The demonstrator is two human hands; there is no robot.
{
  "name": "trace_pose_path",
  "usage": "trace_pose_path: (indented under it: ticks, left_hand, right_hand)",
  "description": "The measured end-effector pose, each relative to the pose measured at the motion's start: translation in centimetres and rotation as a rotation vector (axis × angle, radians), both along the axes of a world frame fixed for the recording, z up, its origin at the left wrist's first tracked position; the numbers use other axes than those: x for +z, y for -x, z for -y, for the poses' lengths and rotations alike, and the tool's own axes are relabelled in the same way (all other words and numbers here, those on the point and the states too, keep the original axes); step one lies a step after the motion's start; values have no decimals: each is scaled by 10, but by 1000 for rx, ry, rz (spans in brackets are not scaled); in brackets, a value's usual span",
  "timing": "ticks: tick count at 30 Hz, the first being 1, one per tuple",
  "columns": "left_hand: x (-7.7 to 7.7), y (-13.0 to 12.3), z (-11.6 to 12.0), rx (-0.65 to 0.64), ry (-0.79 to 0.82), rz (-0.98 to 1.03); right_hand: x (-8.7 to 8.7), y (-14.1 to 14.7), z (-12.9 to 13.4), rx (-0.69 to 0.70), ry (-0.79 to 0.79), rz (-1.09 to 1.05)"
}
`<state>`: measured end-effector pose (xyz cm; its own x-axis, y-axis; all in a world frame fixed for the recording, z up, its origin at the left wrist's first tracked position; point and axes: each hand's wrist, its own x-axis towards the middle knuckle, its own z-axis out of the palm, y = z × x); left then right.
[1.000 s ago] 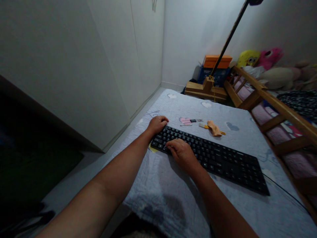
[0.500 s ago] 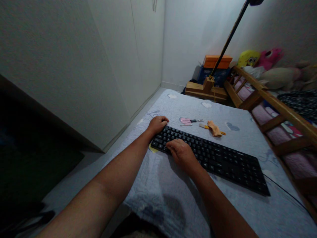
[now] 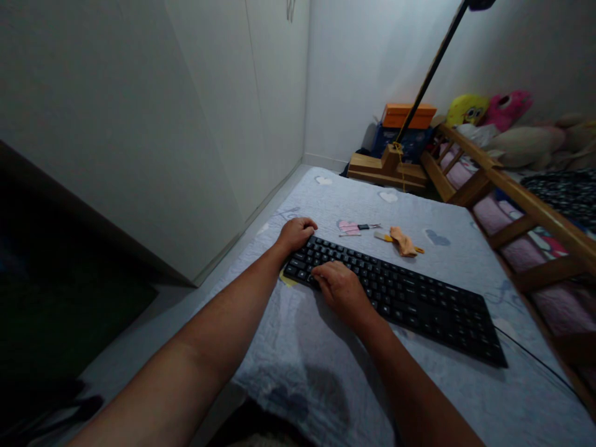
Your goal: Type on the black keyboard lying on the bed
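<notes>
A black computer keyboard lies at a slant on the pale blue quilted cover. My left hand is closed around its far left corner. Over the keys near the left end is my right hand, its fingers pinched together and pointing down at the keys. Whatever those fingertips hold, if anything, is hidden. Beyond the keyboard lie a small black-handled tool with metal tips, a thin metal piece and an orange cloth with a yellow-handled brush under it.
A cable runs from the keyboard's right end. Along the right side stands a wooden rail; white cabinet doors rise on the left. At the back are a wooden stand with a black pole, an orange box and plush toys.
</notes>
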<state>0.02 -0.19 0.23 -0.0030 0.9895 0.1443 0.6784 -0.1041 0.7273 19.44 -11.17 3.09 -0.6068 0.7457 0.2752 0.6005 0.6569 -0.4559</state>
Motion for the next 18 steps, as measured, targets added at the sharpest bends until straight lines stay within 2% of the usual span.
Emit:
trace_pose_path:
  ticks: [7, 18]
  left_hand:
    - [1, 0, 1, 2, 1, 2]
    - [-3, 1, -2, -17, -8, 1]
  right_hand:
    - [6, 4, 5, 15, -76, 109]
    - [14, 7, 10, 20, -92, 202]
